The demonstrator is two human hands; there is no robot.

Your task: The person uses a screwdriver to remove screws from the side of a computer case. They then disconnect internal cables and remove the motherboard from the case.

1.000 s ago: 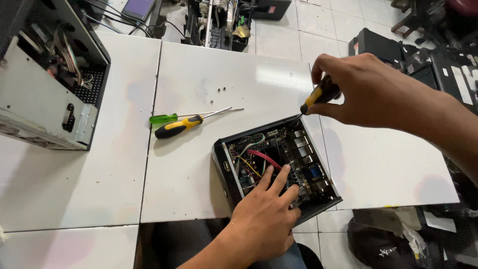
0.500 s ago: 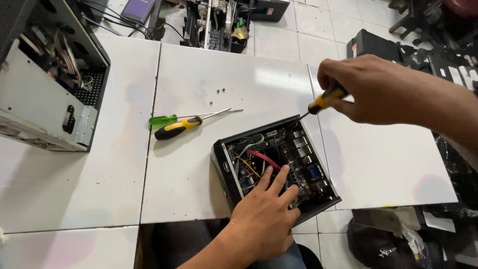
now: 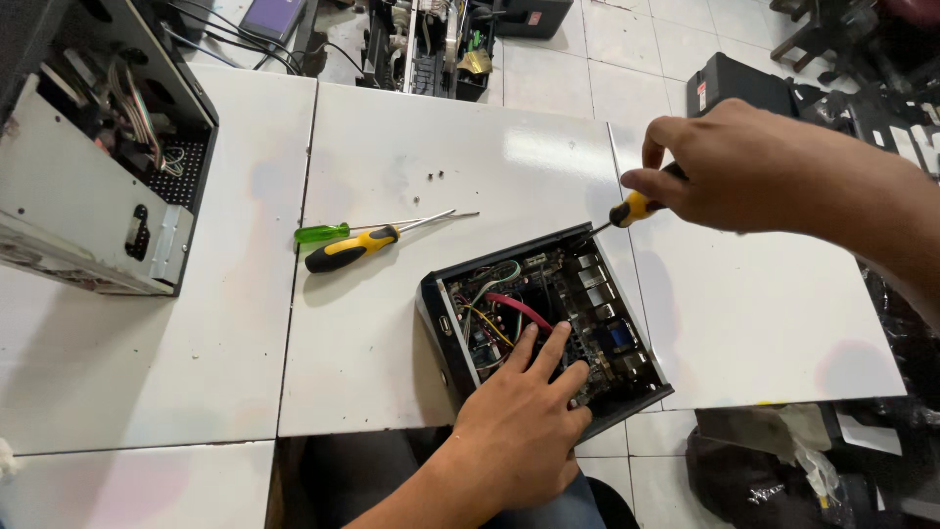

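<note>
The left hand rests flat on the near end of a small open black computer case, its fingers spread apart and pressing on the circuit board inside, holding nothing. Just beyond those fingertips a red cable curves across the board among thin yellow and grey wires, and a row of silver ports lines the case's right-hand side.

The right hand hovers above the far corner of the case, its fingers closed around the yellow-and-black handle of a screwdriver. The shaft slants down and to the left from that grip, and its tip meets the far rim of the case near the corner.

The case sits tilted on a white table, at its near edge. To the left of both hands, well apart from them, a second yellow-and-black screwdriver lies on the table touching a green-handled one, their shafts pointing right. A few tiny screws lie farther off beyond them. At the far left stands a large grey desktop chassis, open, with cables showing inside.
</note>
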